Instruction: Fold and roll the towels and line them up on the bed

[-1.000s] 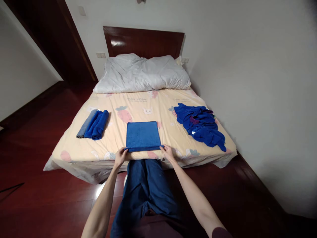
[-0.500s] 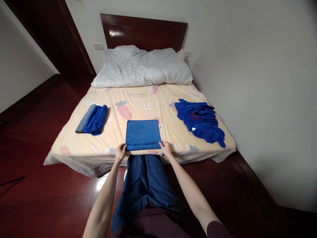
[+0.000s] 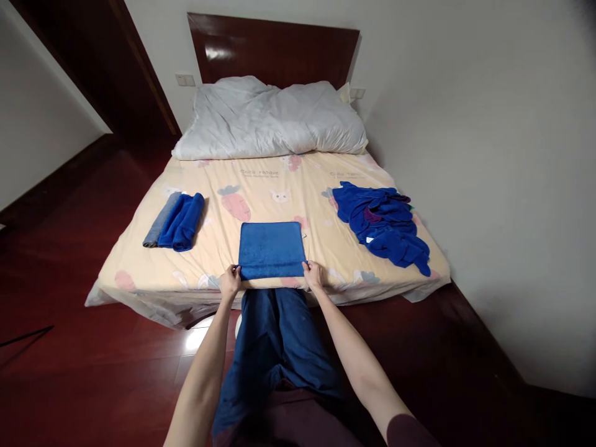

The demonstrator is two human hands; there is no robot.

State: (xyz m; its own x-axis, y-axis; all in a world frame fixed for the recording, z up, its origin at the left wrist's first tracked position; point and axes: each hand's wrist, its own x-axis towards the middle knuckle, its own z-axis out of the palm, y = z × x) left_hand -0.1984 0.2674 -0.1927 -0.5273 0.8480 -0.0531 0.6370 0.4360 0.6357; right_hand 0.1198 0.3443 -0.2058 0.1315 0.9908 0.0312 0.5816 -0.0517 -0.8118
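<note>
A blue towel (image 3: 271,245) lies flat near the front edge of the bed (image 3: 218,233), with a crease running across its near part. My left hand (image 3: 231,280) pinches its near left corner. At the near right corner, my right hand (image 3: 312,274) grips the cloth between thumb and fingers. Rolled blue and grey towels (image 3: 179,222) lie side by side to the left. On the right side of the bed is a crumpled pile of blue cloths (image 3: 379,223) with a dark purple patch and a white tag.
A bunched pale quilt (image 3: 274,121) lies across the head of the bed, below a dark wooden headboard (image 3: 272,49). My legs are against the bed's front edge. A wall (image 3: 493,186) stands close on the right.
The view has shifted slightly, so the bed and towels appear a little farther right and higher. Both hands keep hold of the blue towel's near corners.
</note>
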